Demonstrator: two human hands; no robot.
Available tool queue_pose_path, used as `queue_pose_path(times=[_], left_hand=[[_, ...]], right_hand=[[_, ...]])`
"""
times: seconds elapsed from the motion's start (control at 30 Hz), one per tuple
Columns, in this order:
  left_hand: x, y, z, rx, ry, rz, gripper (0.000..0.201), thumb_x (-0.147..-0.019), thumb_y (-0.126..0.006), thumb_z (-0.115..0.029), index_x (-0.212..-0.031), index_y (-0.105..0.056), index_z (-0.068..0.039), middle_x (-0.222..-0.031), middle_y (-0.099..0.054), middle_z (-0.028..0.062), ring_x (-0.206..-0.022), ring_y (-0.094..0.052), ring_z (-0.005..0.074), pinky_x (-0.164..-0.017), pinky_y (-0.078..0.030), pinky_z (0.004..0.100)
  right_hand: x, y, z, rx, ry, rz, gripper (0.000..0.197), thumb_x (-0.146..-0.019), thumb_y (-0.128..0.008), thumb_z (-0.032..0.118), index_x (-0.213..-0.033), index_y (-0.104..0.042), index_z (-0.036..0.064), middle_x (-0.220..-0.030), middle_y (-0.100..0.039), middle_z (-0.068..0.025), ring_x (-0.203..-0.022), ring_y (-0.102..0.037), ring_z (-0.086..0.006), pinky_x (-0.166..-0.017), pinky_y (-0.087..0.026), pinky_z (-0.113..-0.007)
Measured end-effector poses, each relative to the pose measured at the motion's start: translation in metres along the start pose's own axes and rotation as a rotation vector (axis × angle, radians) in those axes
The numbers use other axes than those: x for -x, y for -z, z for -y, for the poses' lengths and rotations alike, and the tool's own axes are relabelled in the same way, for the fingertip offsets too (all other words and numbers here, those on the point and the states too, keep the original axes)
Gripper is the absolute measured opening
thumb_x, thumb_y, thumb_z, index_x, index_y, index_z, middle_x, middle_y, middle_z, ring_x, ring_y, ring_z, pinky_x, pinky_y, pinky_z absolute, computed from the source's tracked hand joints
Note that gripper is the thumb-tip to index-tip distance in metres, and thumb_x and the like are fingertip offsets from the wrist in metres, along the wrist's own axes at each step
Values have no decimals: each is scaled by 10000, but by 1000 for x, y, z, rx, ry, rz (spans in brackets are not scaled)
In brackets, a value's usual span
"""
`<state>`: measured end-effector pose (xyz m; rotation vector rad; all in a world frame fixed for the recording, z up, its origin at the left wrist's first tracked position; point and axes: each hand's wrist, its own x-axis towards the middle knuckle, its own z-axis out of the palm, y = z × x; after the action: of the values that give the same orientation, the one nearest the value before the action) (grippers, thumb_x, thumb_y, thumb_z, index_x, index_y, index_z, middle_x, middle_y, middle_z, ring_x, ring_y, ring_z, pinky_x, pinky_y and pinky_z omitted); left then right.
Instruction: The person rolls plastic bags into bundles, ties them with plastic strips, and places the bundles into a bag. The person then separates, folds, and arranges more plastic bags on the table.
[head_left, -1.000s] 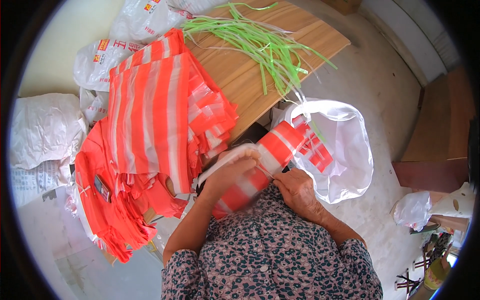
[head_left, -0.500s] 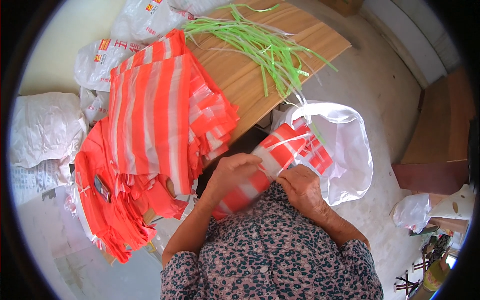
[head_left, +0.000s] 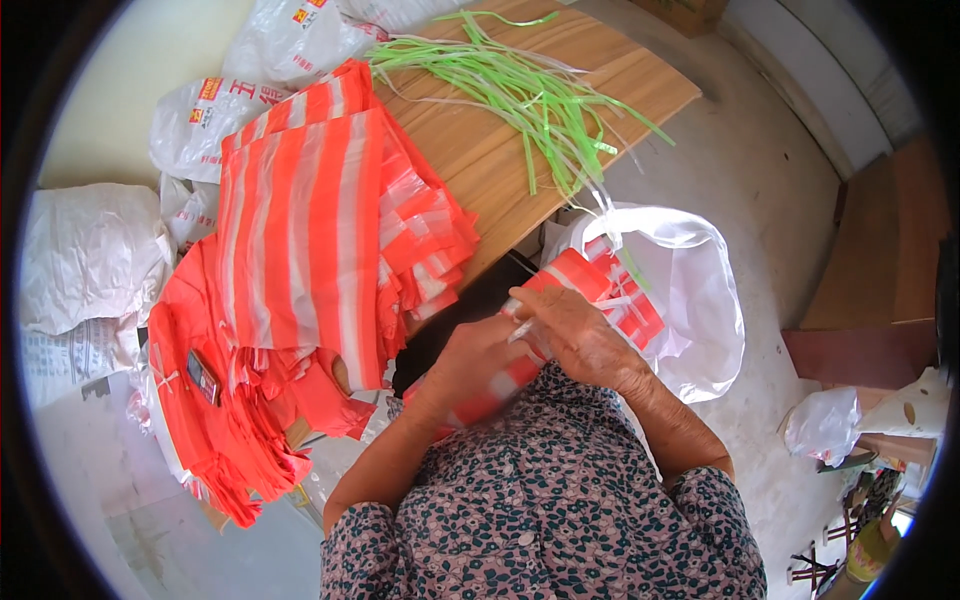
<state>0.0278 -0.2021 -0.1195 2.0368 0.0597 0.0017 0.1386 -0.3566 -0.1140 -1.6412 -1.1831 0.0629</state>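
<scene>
In front of my body is a rolled bundle of red-and-white striped plastic bags (head_left: 562, 278), slanting from lower left to upper right. My left hand (head_left: 468, 362), smeared by motion, is closed around its lower part. My right hand (head_left: 580, 335) lies across the bundle's middle, fingers bent and meeting the left fingers. A thin white plastic strip (head_left: 520, 331) shows between the hands, its ends hidden by the fingers. Another striped bundle (head_left: 632, 312), bound with white strip, sits in the mouth of a white sack (head_left: 705, 300) just beyond my right hand.
Left of me, a tall pile of striped bags (head_left: 300, 220) covers part of the wooden table (head_left: 620, 60). Green and clear strips (head_left: 530, 95) hang over the table's corner. A phone (head_left: 203, 377) rests on red bags. White sacks (head_left: 95, 255) stand far left; cardboard (head_left: 870, 260) lies right.
My right hand has moved left and up over the bundle, close against my left hand. The strip's crossing on the bundle is now covered by fingers. The pile and sack stay put.
</scene>
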Motion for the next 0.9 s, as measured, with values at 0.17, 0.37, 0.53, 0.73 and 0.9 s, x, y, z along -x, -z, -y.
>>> queue_pose_path(times=[0.17,0.37,0.53,0.73,0.9], left_hand=[[0,0,-11,309,208,-48,123,-904,-566,-126,-947,-612,-20,-806,-612,59,-702,-583,140,-657,-478,261],[2,3,-7,440,286,-74,107,-919,-558,-64,-939,-639,3,-824,-633,34,-715,-582,92,-681,-490,229],[1,5,-5,543,250,-4,76,-863,-608,2,-928,-646,6,-846,-648,35,-785,-602,103,-743,-494,234],[1,2,4,426,187,-74,122,-793,-665,62,-888,-637,-9,-885,-661,46,-843,-616,109,-801,-498,249],[2,-1,3,89,94,-135,165,-756,-716,8,-891,-637,-45,-875,-666,47,-854,-628,121,-802,-500,265]], right_hand=[[12,4,8,120,-119,138,258,-812,-679,71,-1057,-626,14,-860,-647,-152,-762,-632,-326,-678,-511,-364],[24,1,28,162,-236,54,62,-809,-673,44,-858,-648,16,-781,-638,-138,-711,-639,-289,-627,-500,-345],[38,-14,25,16,-288,9,48,-820,-661,30,-865,-656,16,-782,-652,-129,-707,-652,-263,-623,-503,-332],[45,-22,14,-34,-441,10,78,-809,-641,114,-849,-642,47,-811,-623,-152,-756,-623,-338,-647,-495,-409],[34,-7,14,173,-276,100,126,-775,-653,83,-895,-656,43,-865,-633,-144,-820,-616,-336,-687,-491,-402]])
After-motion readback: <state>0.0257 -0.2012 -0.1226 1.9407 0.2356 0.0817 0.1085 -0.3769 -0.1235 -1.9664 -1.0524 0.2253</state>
